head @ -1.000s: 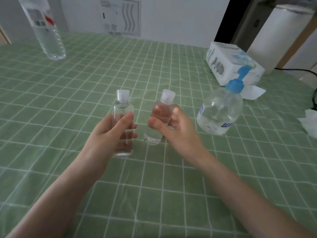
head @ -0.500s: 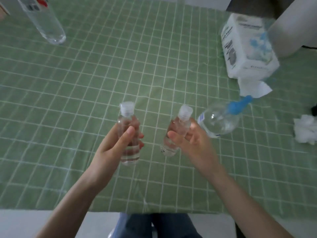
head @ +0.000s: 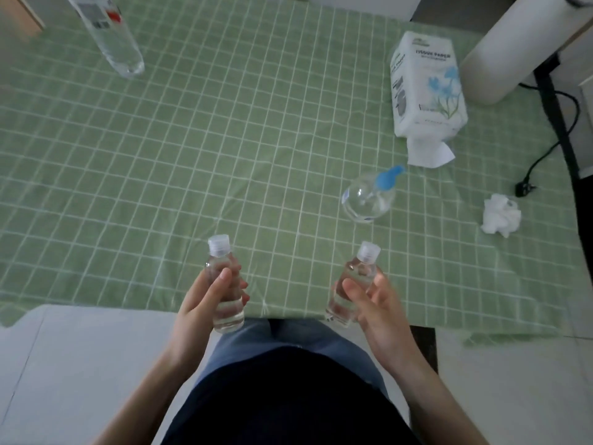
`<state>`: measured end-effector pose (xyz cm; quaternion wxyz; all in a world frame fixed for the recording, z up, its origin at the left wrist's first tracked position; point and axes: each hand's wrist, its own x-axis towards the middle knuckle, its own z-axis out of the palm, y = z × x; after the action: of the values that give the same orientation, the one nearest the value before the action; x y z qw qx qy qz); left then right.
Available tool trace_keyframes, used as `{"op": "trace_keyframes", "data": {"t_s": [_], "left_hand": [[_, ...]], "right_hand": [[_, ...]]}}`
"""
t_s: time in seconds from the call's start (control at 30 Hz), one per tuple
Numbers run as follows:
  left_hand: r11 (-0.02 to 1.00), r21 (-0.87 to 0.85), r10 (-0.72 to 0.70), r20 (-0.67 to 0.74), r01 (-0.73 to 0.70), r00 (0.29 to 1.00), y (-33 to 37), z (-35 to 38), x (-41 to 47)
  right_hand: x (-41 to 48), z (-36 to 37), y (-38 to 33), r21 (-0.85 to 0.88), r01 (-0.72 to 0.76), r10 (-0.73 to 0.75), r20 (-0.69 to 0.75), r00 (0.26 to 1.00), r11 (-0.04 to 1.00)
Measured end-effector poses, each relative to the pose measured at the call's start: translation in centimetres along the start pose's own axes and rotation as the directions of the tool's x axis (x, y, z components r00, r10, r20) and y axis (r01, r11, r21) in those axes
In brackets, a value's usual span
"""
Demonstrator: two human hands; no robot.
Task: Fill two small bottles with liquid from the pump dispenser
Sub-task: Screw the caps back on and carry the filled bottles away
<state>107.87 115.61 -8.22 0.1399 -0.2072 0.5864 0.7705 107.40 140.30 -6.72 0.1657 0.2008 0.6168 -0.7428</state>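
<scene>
Two small clear bottles, white caps on, clear liquid inside, held over near edge of worktop (head: 224, 139).
Left hand (head: 199, 306): fingers curled round left small bottle (head: 219, 261).
Right hand (head: 382, 309): fingers grip right small bottle (head: 361, 268).
One pump dispenser (head: 369, 200), blue top, just beyond right hand.
One white pack (head: 426, 88), far right, reads "TISSUE PAPER".

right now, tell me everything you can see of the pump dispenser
The pump dispenser is a squat, rounded clear-plastic bottle with a blue pump head, its nozzle pointing away toward the tissue paper pack. A small label with blue print shows on its left side. Clear liquid is inside; the level is hard to read. It stands upright on the green checked tablecloth, beyond the small bottle held in the right hand and left of a crumpled tissue. Only the cloth touches it.
</scene>
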Motion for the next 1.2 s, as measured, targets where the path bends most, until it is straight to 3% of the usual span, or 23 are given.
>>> {"op": "trace_keyframes", "data": {"t_s": [0.13,0.3,0.8,1.2], "left_hand": [[0.999,0.004,-0.049,-0.061,0.05,0.997,-1.8,0.3,-1.4],[0.999,-0.005,-0.033,-0.093,0.032,0.995,-2.4,1.1,-1.8],[0.992,-0.106,0.039,-0.306,-0.075,0.951,-3.9,1.1,-5.5],[0.976,-0.191,0.009,-0.437,-0.102,0.899,-3.4,-2.3,-6.4]], "right_hand": [[-1.0,-1.3,1.7,0.004,-0.032,0.033,-0.092,0.995,0.999],[-1.3,-1.9,1.9,-0.032,-0.018,0.016,-0.057,0.998,0.999],[0.7,-1.1,1.4,-0.12,-0.028,0.055,0.225,0.973,0.992],[2.0,4.1,0.8,-0.234,-0.014,0.094,0.335,0.937,0.972]]}}
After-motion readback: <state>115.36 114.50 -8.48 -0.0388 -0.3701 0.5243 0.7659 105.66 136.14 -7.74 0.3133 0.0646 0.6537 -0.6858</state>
